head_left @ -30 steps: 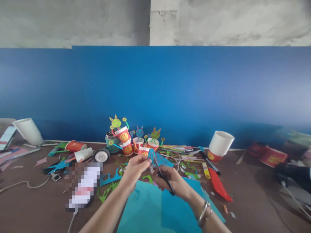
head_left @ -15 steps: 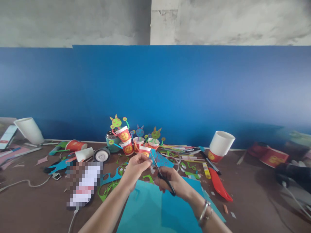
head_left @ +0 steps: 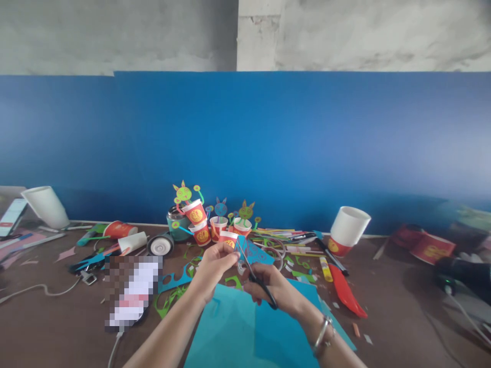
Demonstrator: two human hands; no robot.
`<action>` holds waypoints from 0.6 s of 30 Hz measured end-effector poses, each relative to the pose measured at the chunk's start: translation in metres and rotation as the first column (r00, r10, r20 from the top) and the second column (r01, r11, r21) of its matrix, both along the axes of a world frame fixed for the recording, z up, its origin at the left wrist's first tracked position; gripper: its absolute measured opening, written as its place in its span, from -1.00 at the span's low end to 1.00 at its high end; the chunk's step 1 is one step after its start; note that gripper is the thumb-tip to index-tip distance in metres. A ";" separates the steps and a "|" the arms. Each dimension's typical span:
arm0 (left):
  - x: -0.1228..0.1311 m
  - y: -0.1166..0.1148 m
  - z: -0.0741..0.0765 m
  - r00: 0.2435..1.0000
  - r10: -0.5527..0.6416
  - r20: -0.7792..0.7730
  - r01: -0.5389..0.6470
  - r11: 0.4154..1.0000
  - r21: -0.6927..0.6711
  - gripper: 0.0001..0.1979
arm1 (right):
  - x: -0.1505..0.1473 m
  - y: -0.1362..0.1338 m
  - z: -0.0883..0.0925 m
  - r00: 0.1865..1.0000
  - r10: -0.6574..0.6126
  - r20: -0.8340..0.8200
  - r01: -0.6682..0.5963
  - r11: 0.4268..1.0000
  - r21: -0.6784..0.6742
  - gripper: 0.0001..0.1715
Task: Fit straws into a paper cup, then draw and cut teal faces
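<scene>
My left hand pinches a piece of blue paper between thumb and fingers, in the middle of the head view. My right hand is wrapped round the dark handles of a pair of scissors, whose blades point up and left at the paper by my left fingertips. Behind the blades shows blue paper with drawn outlines; whether it joins the pinched piece I cannot tell. Below both hands lie large light-blue sheets. A red and white paper cup stands just behind my left fingers.
Paper cups with animal-faced paper figures stand behind my hands, by a teal flask. A phone lies left, green paper offcuts beside it. Rightward are a glue stick, a red object and stacked cups.
The scissor blades and the blue paper at my left fingertips have shifted very slightly. Both hands keep nearly the same place and grip.
</scene>
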State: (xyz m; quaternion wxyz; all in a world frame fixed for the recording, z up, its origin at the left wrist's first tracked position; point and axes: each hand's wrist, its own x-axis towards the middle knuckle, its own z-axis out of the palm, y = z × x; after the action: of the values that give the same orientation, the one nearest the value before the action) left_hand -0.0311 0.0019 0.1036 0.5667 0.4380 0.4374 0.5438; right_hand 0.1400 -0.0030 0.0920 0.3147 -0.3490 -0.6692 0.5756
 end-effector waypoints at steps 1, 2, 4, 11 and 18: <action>0.000 0.000 0.000 1.000 -0.001 0.001 0.001 1.000 -0.001 -0.77 | 0.000 0.000 0.000 1.000 0.000 -0.002 0.000 1.000 0.000 -0.57; 0.000 0.000 0.000 1.000 -0.002 0.004 0.002 1.000 -0.003 -0.76 | 0.000 0.000 0.000 1.000 0.000 -0.003 0.000 1.000 0.002 -0.56; 0.000 0.000 0.000 1.000 -0.005 0.005 0.005 1.000 -0.008 -0.77 | 0.000 0.000 0.000 1.000 -0.001 0.004 0.001 1.000 0.014 -0.54; 0.001 -0.001 0.001 1.000 0.009 -0.004 -0.009 1.000 -0.005 -0.74 | -0.001 -0.001 0.003 0.999 -0.003 0.038 0.001 0.999 0.038 -0.51; 0.000 -0.001 0.000 1.000 -0.012 0.019 0.012 1.000 0.004 -0.74 | -0.003 -0.003 0.007 1.000 -0.016 0.023 0.015 1.000 0.025 -0.51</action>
State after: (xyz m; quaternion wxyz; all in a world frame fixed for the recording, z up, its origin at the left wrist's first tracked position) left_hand -0.0311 0.0012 0.1035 0.5732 0.4365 0.4285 0.5453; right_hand 0.1374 -0.0060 0.0994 0.3156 -0.3570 -0.6773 0.5606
